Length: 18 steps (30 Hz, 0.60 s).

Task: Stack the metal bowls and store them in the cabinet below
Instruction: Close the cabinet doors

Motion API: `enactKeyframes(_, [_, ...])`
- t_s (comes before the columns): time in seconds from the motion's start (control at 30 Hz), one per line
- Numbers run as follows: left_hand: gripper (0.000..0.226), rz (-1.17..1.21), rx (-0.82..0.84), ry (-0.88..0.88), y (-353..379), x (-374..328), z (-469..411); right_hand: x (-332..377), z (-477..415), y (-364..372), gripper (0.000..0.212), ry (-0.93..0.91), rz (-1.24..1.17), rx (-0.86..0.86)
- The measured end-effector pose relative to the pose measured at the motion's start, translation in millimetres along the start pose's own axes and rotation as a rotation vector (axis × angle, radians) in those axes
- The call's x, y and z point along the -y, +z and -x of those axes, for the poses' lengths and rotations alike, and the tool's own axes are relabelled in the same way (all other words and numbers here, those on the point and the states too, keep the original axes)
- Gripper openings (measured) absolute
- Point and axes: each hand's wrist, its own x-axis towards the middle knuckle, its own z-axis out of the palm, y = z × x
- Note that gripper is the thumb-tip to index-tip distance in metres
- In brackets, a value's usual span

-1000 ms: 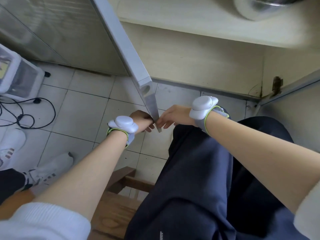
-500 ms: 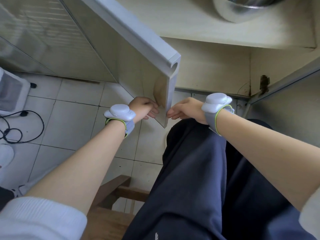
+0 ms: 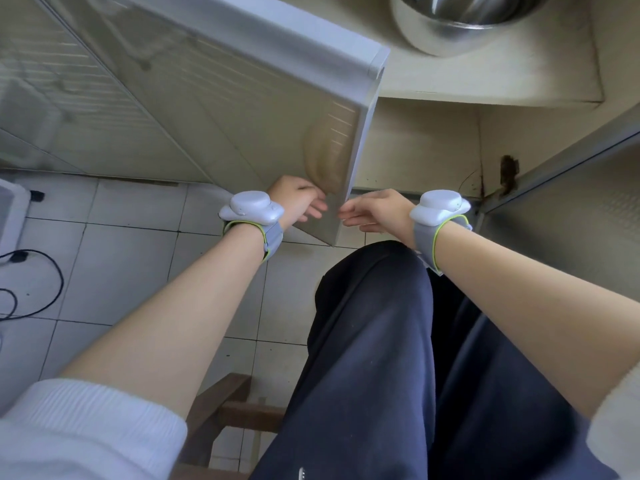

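Metal bowls [image 3: 460,20]: a shiny stack on the cabinet shelf [image 3: 485,83], at the top of view, only the lower part showing; count of bowls cannot be told. They sit above and to the right of the cabinet door [image 3: 242,109].

Cabinet door: grey frame, pale panel, swung partway open, its free edge pointing down toward the person's hands. A blurred reflection of a hand shows on the panel near that edge.

Left hand [image 3: 298,200]: on the left face of the door at its lower corner, fingers loosely curled and touching the panel near the edge; no firm grasp around it can be made out.

Right hand [image 3: 375,211]: just right of the door's edge, fingers slack and slightly spread, tips pointing at the edge; whether they touch it cannot be told. Holding nothing.

Both wrists carry white devices on grey straps.

Below the door: dark trousers [image 3: 398,358], and a wooden stool [image 3: 225,414] under the person. Left of the door: tiled floor [image 3: 114,271], a black cable [image 3: 41,282] lying on it.
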Motion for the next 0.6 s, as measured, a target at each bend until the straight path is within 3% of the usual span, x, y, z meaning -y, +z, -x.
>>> enactKeyframes(0.3, [0.021,0.03,0.023,0.037,1.9,-24.9,-30.6,6.4,-22.2,-18.6,0.025,-0.078,-0.101,-0.106])
enactKeyframes(0.6, [0.018,0.076,0.012,0.064,1.6,-42.0,-56.8,21.8,-43.8,-36.8,0.033,-0.08,-0.126,-0.149])
